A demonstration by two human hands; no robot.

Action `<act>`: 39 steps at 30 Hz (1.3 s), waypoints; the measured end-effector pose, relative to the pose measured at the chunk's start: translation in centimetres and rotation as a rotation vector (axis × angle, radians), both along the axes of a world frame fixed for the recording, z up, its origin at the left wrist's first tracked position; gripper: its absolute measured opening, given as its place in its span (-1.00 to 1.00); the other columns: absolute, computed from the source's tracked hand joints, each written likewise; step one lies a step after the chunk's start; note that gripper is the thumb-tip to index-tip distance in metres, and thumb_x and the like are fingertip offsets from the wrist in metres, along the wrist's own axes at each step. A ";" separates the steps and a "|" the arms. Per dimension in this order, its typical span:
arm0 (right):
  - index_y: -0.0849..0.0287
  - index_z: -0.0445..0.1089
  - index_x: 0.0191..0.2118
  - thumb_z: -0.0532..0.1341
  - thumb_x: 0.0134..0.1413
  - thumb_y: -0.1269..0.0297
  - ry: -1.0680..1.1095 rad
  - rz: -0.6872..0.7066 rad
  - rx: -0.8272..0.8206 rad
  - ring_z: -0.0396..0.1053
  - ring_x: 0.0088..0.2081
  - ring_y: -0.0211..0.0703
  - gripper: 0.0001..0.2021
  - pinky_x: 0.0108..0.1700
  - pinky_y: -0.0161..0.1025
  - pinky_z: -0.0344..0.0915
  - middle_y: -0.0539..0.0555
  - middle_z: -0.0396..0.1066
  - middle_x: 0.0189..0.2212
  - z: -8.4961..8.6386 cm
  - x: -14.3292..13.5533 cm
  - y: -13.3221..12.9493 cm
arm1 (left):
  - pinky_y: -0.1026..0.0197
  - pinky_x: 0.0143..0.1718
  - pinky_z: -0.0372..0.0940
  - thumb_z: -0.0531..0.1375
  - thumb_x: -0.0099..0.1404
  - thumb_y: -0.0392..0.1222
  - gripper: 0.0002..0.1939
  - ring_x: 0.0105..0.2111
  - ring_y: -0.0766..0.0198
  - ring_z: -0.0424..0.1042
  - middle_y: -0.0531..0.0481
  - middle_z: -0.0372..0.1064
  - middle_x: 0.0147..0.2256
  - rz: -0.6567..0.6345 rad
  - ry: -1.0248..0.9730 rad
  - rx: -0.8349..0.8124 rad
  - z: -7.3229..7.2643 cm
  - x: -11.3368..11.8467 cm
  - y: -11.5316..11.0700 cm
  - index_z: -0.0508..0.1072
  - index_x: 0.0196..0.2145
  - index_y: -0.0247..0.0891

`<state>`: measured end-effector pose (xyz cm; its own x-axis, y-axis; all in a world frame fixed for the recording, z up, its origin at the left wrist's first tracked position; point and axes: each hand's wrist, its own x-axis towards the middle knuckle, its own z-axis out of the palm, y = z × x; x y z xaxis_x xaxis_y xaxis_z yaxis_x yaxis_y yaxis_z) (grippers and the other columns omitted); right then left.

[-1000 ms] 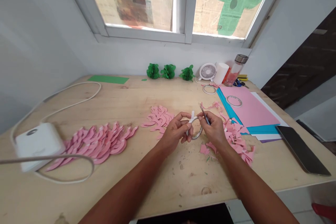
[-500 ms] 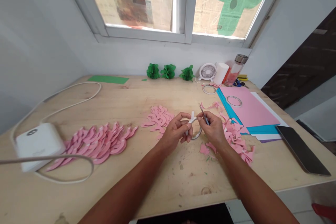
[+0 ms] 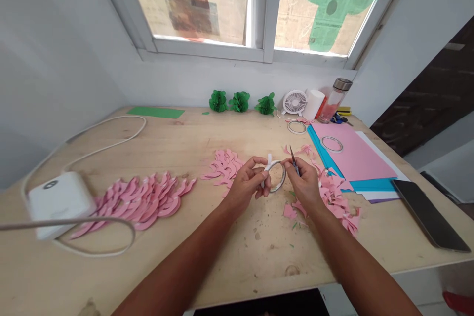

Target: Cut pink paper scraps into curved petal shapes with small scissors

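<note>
My left hand [image 3: 252, 177] grips a narrow roll of double-sided tape [image 3: 284, 177] by its left side, fingers curled round it. A short white strip of tape [image 3: 269, 159] sticks up beside the left fingertips. My right hand [image 3: 302, 177] is closed on a pair of scissors [image 3: 292, 154], with the thin dark blades pointing up and away; the handles are mostly hidden in the palm. The right thumb and forefinger are at the roll's right upper edge; whether they pinch tape is too small to tell. Pink paper scraps [image 3: 333, 190] lie beside and under the right forearm.
Curved pink paper pieces lie in a large pile [image 3: 148, 200] and a smaller pile [image 3: 224, 164] on the left. A white power bank [image 3: 61, 202] with a cable stands far left. Coloured paper sheets [image 3: 366, 155], a phone [image 3: 429, 215], a bottle [image 3: 335, 101] and a fan [image 3: 295, 102] are on the right.
The tape roll has been raised and turned, so its ring now shows between my hands. The scissors have shifted slightly right and point more upright.
</note>
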<state>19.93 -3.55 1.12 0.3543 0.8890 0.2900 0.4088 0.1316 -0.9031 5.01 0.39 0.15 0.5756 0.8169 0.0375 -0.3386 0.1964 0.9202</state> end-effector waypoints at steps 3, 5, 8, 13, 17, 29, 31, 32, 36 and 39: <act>0.21 0.32 -0.46 0.10 0.01 0.15 0.008 0.008 -0.014 -0.01 -0.61 -0.34 -0.78 -0.57 -0.36 -0.07 -0.12 0.04 -0.68 -0.1 0.0 0.0 | 0.42 -0.72 0.00 0.19 0.14 -0.13 -0.71 -0.70 0.42 0.26 0.14 0.30 -0.60 0.018 0.009 0.025 -0.1 0.0 0.1 0.21 -0.21 -0.22; 0.21 0.32 -0.44 0.12 -0.02 0.17 0.017 0.026 -0.038 -0.03 -0.62 -0.35 -0.81 -0.59 -0.37 -0.10 -0.12 0.03 -0.68 -0.2 0.0 -0.1 | 0.42 -0.71 0.00 0.18 0.15 -0.14 -0.72 -0.68 0.41 0.27 0.14 0.30 -0.59 0.024 0.014 0.045 -0.2 0.0 0.0 0.21 -0.20 -0.22; 0.21 0.35 -0.37 0.13 -0.02 0.18 0.022 0.058 -0.071 -0.07 -0.64 -0.36 -0.81 -0.61 -0.36 -0.13 -0.14 0.00 -0.68 -0.1 -0.2 -0.1 | 0.42 -0.71 0.01 0.18 0.15 -0.14 -0.72 -0.67 0.40 0.29 0.13 0.30 -0.59 0.034 0.023 0.067 -0.2 0.0 0.0 0.21 -0.20 -0.22; 0.23 0.37 -0.44 0.12 0.00 0.12 -0.027 0.072 -0.057 -0.03 -0.61 -0.35 -0.74 -0.58 -0.36 -0.09 -0.11 0.03 -0.67 0.1 -0.3 -0.2 | 0.41 -0.70 0.01 0.17 0.16 -0.13 -0.71 -0.66 0.39 0.31 0.12 0.31 -0.58 0.051 0.046 0.099 -0.1 0.0 0.0 0.20 -0.19 -0.22; 0.23 0.40 -0.30 0.13 -0.02 0.16 -0.005 0.065 -0.068 -0.05 -0.64 -0.36 -0.75 -0.60 -0.36 -0.11 -0.13 0.04 -0.68 0.0 -0.3 -0.2 | 0.41 -0.69 0.01 0.16 0.16 -0.14 -0.73 -0.65 0.40 0.31 0.11 0.31 -0.56 0.067 0.075 0.132 0.1 0.0 -0.1 0.21 -0.20 -0.22; 0.22 0.41 -0.29 0.11 0.03 0.11 -0.063 0.101 -0.049 0.00 -0.59 -0.34 -0.72 -0.56 -0.35 -0.08 -0.09 0.10 -0.62 0.2 0.0 -0.3 | 0.39 -0.63 0.10 0.13 0.16 -0.22 -0.75 -0.64 0.43 0.28 0.13 0.28 -0.59 0.087 0.109 0.181 0.3 0.1 -0.4 0.24 -0.18 -0.26; 0.22 0.41 -0.28 0.10 0.06 0.09 -0.080 0.125 -0.042 0.02 -0.58 -0.33 -0.70 -0.55 -0.35 -0.07 -0.08 0.12 -0.61 0.2 0.1 -0.3 | 0.39 -0.61 0.13 0.13 0.16 -0.23 -0.75 -0.63 0.43 0.27 0.14 0.28 -0.58 0.090 0.106 0.187 0.4 0.1 -0.4 0.24 -0.18 -0.26; 0.22 0.41 -0.27 0.09 0.07 0.08 -0.093 0.134 -0.040 0.03 -0.57 -0.33 -0.69 -0.55 -0.35 -0.06 -0.08 0.12 -0.61 0.2 0.1 -0.3 | 0.39 -0.60 0.13 0.13 0.16 -0.23 -0.76 -0.63 0.43 0.27 0.14 0.28 -0.58 0.091 0.107 0.191 0.4 0.1 -0.4 0.24 -0.18 -0.26; 0.24 0.41 -0.23 0.05 0.10 0.04 -0.162 0.155 -0.044 0.07 -0.58 -0.32 -0.63 -0.54 -0.35 -0.03 -0.08 0.14 -0.63 0.2 0.1 -0.3 | 0.39 -0.61 0.14 0.12 0.17 -0.24 -0.76 -0.63 0.44 0.26 0.15 0.26 -0.59 0.092 0.106 0.201 0.5 0.1 -0.5 0.24 -0.18 -0.26; 0.25 0.42 -0.22 0.04 0.11 0.04 -0.227 0.173 -0.057 0.14 -0.55 -0.31 -0.62 -0.51 -0.35 0.03 -0.06 0.21 -0.60 0.2 0.1 -0.4 | 0.39 -0.61 0.14 0.12 0.17 -0.24 -0.77 -0.64 0.45 0.26 0.15 0.25 -0.59 0.079 0.107 0.209 0.6 0.0 -0.5 0.24 -0.19 -0.26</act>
<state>20.04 -3.95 1.36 0.1275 0.9478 0.2923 0.5772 0.1688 -0.7990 5.03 -0.13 0.78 0.5201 0.8404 0.1526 -0.2441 -0.0249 0.9694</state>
